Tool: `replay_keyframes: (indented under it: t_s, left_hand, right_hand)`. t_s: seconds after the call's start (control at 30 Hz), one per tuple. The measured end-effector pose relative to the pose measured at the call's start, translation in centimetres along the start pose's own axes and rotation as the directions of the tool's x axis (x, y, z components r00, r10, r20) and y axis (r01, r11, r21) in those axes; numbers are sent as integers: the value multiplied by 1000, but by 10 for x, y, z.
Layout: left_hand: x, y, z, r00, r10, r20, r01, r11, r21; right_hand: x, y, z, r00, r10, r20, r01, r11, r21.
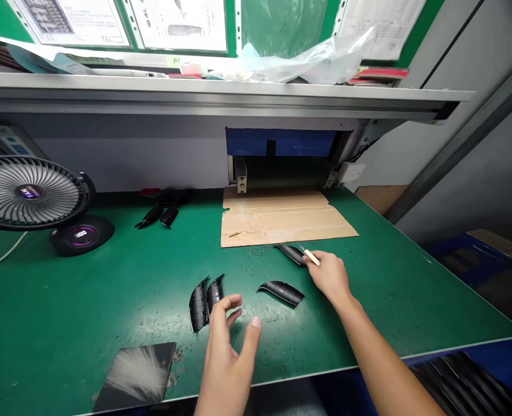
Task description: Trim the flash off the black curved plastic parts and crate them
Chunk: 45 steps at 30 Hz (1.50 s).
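Observation:
My right hand (329, 277) is shut on a craft knife with a pale handle (311, 257). Its small blade rests at a curved black ribbed piece (289, 254) lying on the green mat (390, 300). Just left of that hand lies a similar black piece (282, 292). My left hand (230, 352) hovers open over the mat, fingers spread and holding nothing. Closest to its fingertips are two more ribbed pieces (199, 304) (215, 292), side by side. Dark shavings are scattered around them.
A cardboard sheet (282, 216) lies at the mat's back edge, below a shelf (195, 95). Further black pieces (152, 215) lie back left, near a desk fan (28, 193) on its round base (81, 236). A black square pad (137, 375) sits front left. Below the front right edge, a blue bin (464, 387) holds dark pieces.

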<state>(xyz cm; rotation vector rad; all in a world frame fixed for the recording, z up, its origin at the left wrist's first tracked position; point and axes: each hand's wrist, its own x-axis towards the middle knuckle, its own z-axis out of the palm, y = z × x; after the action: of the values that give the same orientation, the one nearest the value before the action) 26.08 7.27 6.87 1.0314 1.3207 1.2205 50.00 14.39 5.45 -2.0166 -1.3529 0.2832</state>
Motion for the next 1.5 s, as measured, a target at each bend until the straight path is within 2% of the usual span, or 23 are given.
replay_keyframes:
  t_s: [0.07, 0.13, 0.2, 0.23, 0.3, 0.33, 0.4, 0.5, 0.67, 0.77, 0.83, 0.93, 1.07, 1.2, 1.33, 1.4, 1.43, 1.5]
  left_hand:
    - [10, 5, 0, 999, -47, -12, 44, 989, -142]
    - [19, 17, -4, 987, -162, 0, 150, 918, -368]
    - [26, 32, -10, 953, -301, 23, 254, 760, -598]
    - [27, 39, -14, 939, -342, 37, 271, 666, -695]
    - [29, 49, -23, 937, -348, 42, 228, 515, -826]
    - [29, 51, -28, 946, -323, 24, 180, 464, -867]
    - [30, 53, -37, 957, -284, -62, 64, 413, -908]
    - [31, 50, -46, 943, -274, -188, -70, 389, -918]
    - [29, 49, -44, 944, -248, -219, -107, 395, -912]
    - [26, 50, -41, 941, -241, -236, -123, 407, -905]
    - [24, 50, -40, 937, -246, -248, -128, 418, -899]
    - [20, 50, -40, 926, -242, -291, -155, 459, -875]
    - [17, 51, -39, 915, -233, -329, -173, 510, -842]
    - [15, 52, -39, 922, -192, -337, -186, 543, -819]
    - [15, 52, -38, 917, -205, -341, -183, 544, -819]
    - [16, 52, -39, 916, -210, -343, -185, 537, -823]
    - [17, 52, -40, 914, -215, -343, -184, 535, -824]
    - [20, 52, -44, 911, -233, -340, -174, 529, -830]
  right_hand:
    - [-23, -27, 3, 995, -92, 47, 87, 992, 89]
    - [-61, -57, 8, 965, -237, 110, 210, 955, 207]
    - [-100, -82, 12, 904, -399, 154, 321, 871, 372]
    - [-116, -89, 13, 878, -452, 155, 344, 823, 452]
    - [-139, -95, 16, 860, -486, 157, 329, 762, 558]
    - [-146, -94, 17, 861, -476, 179, 300, 760, 576]
    - [-153, -86, 18, 854, -453, 254, 248, 785, 567]
    - [-157, -77, 20, 835, -438, 333, 198, 804, 561]
    - [-157, -86, 20, 808, -379, 451, 103, 845, 524]
    - [-154, -92, 18, 775, -351, 525, 35, 854, 519]
    - [-153, -93, 16, 754, -357, 551, 37, 861, 507]
    - [-152, -92, 16, 765, -347, 543, 83, 889, 451]
    - [-156, -89, 20, 813, -319, 486, 151, 923, 353]
    - [-162, -90, 21, 859, -334, 387, 221, 925, 308]
    - [-165, -90, 22, 882, -378, 280, 318, 918, 237]
    - [-165, -88, 24, 876, -452, 168, 418, 886, 203]
    - [-165, -87, 25, 859, -504, 95, 482, 857, 181]
    - [-165, -82, 27, 787, -615, -45, 614, 775, 150]
